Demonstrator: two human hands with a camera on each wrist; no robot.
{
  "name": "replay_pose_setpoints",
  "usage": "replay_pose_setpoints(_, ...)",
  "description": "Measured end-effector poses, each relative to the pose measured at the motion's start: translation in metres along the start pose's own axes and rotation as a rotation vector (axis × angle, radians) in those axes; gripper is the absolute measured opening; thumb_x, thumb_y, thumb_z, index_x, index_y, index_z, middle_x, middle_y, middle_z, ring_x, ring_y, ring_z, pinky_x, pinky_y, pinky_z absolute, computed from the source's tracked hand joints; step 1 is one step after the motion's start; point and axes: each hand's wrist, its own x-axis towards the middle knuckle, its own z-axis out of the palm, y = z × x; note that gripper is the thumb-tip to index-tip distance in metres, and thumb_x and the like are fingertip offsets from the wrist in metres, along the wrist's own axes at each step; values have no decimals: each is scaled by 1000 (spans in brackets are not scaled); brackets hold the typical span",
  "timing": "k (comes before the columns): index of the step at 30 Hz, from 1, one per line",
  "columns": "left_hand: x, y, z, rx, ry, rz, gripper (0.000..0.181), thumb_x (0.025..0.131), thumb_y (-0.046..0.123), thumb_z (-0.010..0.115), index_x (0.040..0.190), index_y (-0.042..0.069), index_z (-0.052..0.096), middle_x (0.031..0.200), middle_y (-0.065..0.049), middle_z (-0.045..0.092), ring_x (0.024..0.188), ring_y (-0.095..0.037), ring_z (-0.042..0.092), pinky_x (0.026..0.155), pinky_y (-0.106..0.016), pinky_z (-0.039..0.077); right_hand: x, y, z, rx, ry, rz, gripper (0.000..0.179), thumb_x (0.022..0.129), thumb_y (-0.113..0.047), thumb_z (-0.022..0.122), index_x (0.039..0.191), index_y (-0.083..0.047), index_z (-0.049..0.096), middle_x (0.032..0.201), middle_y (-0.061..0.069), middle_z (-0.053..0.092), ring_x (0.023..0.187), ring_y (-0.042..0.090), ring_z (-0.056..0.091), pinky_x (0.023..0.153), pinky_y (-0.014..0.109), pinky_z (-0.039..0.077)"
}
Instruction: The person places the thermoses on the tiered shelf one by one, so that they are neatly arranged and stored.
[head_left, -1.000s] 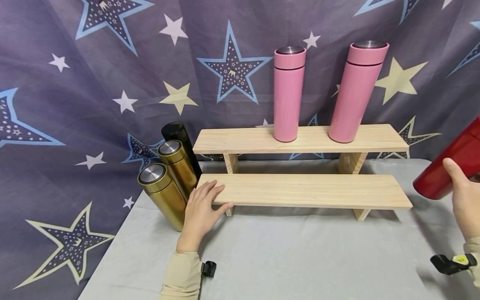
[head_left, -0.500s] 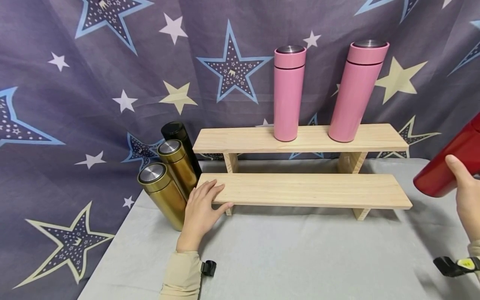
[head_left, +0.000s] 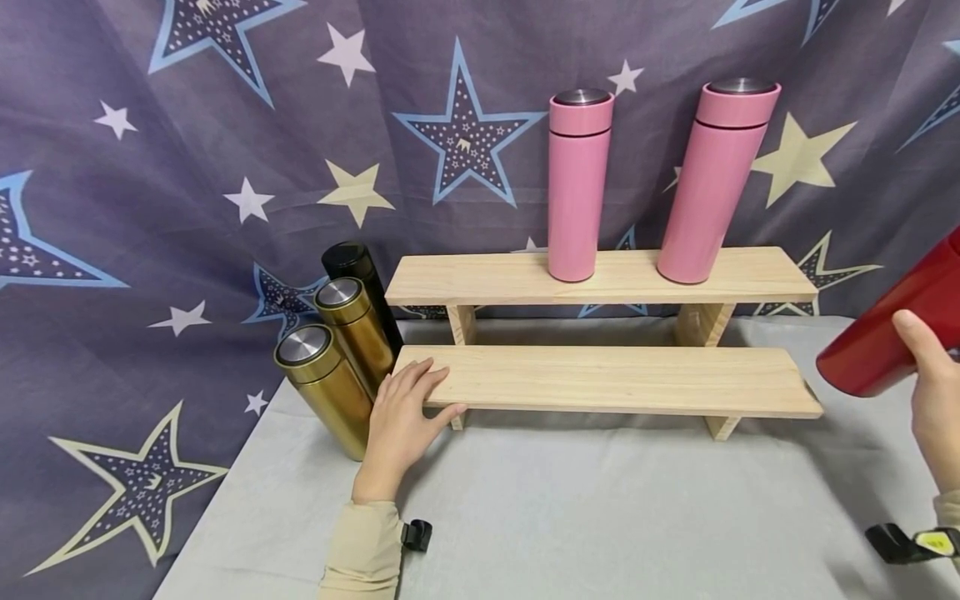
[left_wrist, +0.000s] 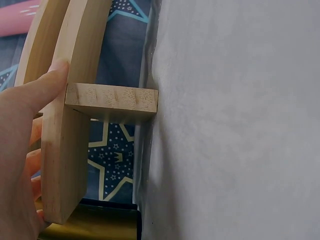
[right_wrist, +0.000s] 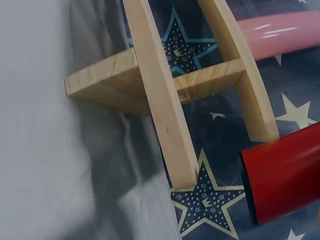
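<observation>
The wooden shelf [head_left: 607, 379] looks stiff but perhaps light enough to nudge. Right of it, the red bottle [head_left: 885, 337] hangs tilted, probably rigid and slippery; we should hold it mid-body. Our right hand [head_left: 937, 404] grasps it; our left hand [head_left: 401, 421] lies loose on the shelf's left end.

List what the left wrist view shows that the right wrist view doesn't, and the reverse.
Left wrist only: the left hand and part of a gold bottle.
Right wrist only: part of the red bottle and apparently a sliver of the right hand.
Both: the stand, the grey cloth, the starry backdrop and part of a pink bottle, perhaps not the same one.
</observation>
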Motion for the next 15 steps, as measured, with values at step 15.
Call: replay_pose_setpoints(15, 0, 1, 0, 4, 0, 8, 65, 84, 55, 73, 138, 20, 60, 149, -7, 48, 140, -30, 37, 119, -50, 19, -18, -19, 13, 491, -9, -47, 58, 91, 2, 66, 143, -13, 45, 139, 8, 49, 127, 18, 47, 98, 14, 44)
